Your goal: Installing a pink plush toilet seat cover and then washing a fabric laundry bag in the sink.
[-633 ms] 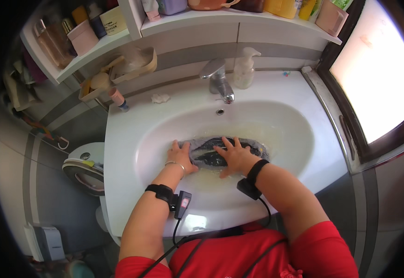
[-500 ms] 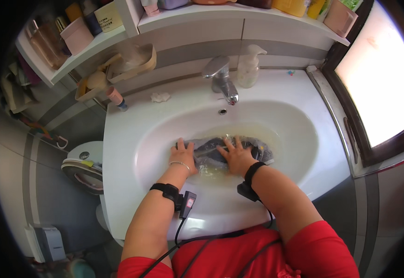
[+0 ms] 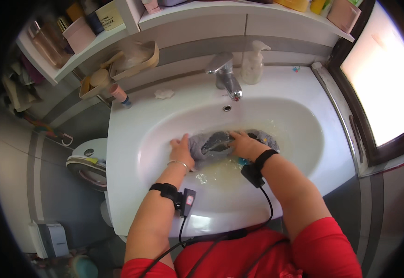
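Note:
A soaked grey-and-dark cloth item [image 3: 201, 141], perhaps a garment, lies in shallow yellowish water in the white washbasin [image 3: 304, 134]. At the cloth's left end is my left hand [image 3: 181, 152], fingers apart, its inner side against the fabric. My right hand [image 3: 248, 146] bends its fingers onto the dark middle part and grips it; the fingertips are partly hidden. A small blue-green thing [image 3: 243, 161] shows below the right palm, too unclear to name. Both forearms wear black straps with cabled boxes, and a bracelet [image 3: 179, 163] circles the left wrist.
Behind the basin stand a chrome faucet [image 3: 230, 78] and a pump bottle [image 3: 253, 65]. A pink-and-blue tube [image 3: 120, 95] and a crumpled white piece [image 3: 164, 93] are at the back left. Shelves [image 3: 239, 14] with toiletries run above; a toilet [image 3: 87, 162] is at left, a bright window [image 3: 387, 74] at right.
My right hand has gone from spread flat on the cloth to bent fingers gripping it. The left hand has turned onto its side at the cloth's left end. More grey fabric shows.

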Motion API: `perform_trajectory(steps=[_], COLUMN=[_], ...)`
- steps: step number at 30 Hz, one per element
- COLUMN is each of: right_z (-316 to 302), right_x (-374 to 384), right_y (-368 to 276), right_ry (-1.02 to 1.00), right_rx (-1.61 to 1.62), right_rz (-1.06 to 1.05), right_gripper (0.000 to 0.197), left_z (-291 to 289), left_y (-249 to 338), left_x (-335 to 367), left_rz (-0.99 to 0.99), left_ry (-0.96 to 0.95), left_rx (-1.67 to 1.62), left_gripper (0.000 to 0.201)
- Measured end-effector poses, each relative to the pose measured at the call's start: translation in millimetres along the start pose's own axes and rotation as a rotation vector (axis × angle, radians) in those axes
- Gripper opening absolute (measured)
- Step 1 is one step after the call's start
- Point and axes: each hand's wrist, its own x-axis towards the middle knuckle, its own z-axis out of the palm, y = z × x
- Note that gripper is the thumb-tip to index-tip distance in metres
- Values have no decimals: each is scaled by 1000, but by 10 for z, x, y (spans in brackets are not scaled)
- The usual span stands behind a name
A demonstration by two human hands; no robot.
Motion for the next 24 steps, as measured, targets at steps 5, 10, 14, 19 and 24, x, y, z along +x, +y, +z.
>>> perform_trajectory(steps=[5,10,14,19,24], right_z=[-432,-872,-1211,-1369,-1220], right_x=[-328,-780,-1001,-1059,-1025], right_y=[-81,-59,-144,-89,-104], right_ry=[52,168,240,161,121], right_rx=[312,812,716,833,357], right_rz=[51,134,52,21,74], right_gripper=[37,30,26,20,24], left_z=[-184,-641,-917,-1157,-1159], left_y=[-447,-151,-39,102,98], left_x=[44,-224,-343,-486,-553], left_rz=[-151,-119,108,272,143], left_ry=[-30,-83,-98,-192,-169], left_rx=[-377,-1358,-1512,-1571,-1569], left_gripper=[63,58,47,39,32])
